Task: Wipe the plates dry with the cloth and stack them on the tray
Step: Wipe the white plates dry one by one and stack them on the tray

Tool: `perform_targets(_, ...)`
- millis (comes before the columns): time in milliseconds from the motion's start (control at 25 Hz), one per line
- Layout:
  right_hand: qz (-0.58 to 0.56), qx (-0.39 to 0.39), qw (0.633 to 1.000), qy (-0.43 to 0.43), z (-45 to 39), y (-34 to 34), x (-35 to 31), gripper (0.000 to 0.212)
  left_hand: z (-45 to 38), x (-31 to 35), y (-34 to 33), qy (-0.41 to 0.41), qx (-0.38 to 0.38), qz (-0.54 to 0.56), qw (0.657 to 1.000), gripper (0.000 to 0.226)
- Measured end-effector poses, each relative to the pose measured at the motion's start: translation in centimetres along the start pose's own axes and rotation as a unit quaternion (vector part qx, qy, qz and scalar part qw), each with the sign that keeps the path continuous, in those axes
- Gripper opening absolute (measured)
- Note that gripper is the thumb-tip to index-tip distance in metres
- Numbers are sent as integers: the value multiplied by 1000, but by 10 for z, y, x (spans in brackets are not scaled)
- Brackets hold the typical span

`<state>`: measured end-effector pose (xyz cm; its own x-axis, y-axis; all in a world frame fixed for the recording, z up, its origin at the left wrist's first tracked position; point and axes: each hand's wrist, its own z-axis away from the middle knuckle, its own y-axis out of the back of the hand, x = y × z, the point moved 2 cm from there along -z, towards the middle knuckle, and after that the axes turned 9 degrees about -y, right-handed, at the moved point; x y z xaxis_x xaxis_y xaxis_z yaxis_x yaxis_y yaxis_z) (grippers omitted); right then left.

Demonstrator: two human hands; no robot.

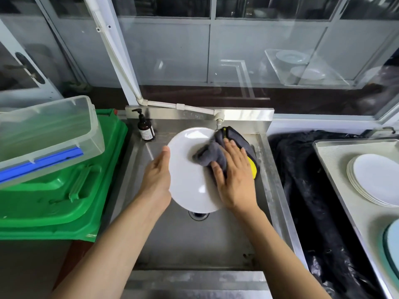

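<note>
Over the stainless-steel sink (183,240), a white plate (190,173) is held tilted above the drain (198,215). The left hand (156,175) supports the plate's left edge, thumb laid straight along the rim and palm against the side; its other fingers are hidden behind the plate, so how they lie cannot be told. The right hand (234,178) lies flat with straight, spread fingers on a grey cloth (212,155), pressing it onto the plate's right half. The cloth is bunched on the plate's face and drapes past its right edge, where a yellow patch (253,168) and darker trim show beside the hand.

Behind the plate, a tap spout (219,122) hangs from a white pipe (181,106) along the sink's back ledge, and a brown pump bottle (145,127) stands in the back left corner.

To the right, past a crumpled black plastic sheet (313,190), a metal tray (336,160) carries a stack of white plates (375,179); a pale blue-green dish (391,244) sits at the tray's near end, cut by the frame edge. To the left of the sink, a clear plastic bin (47,134) with a blue strip rests tilted on a green plastic crate (60,195).
</note>
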<state>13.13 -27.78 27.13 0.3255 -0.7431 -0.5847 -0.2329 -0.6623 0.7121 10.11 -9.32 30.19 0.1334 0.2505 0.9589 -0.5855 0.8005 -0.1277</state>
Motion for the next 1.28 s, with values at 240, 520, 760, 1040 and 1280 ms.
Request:
perform_targets(240, -83, -52, 995, -33, 59, -10, -6, 55, -15, 11, 1, -20, 38, -43, 998, 30)
perform_targets(520, -128, -87, 983, 102, 88, -21, -49, 49, -12, 7, 0, -43, 27, -99, 994, 31)
perform_targets(760, -23, 4, 999, 24, 73, -13, 6, 52, -8, 18, 1, 0, -16, -8, 1000, 23)
perform_targets(1040, -38, 2, 999, -29, 14, -10, 2, 57, -5, 26, -1, -18, -85, -15, 996, 28)
perform_targets(1280, -127, -94, 978, 133, 25, -24, -44, 55, -1, 7, -8, -2, -77, 7, 997, 35)
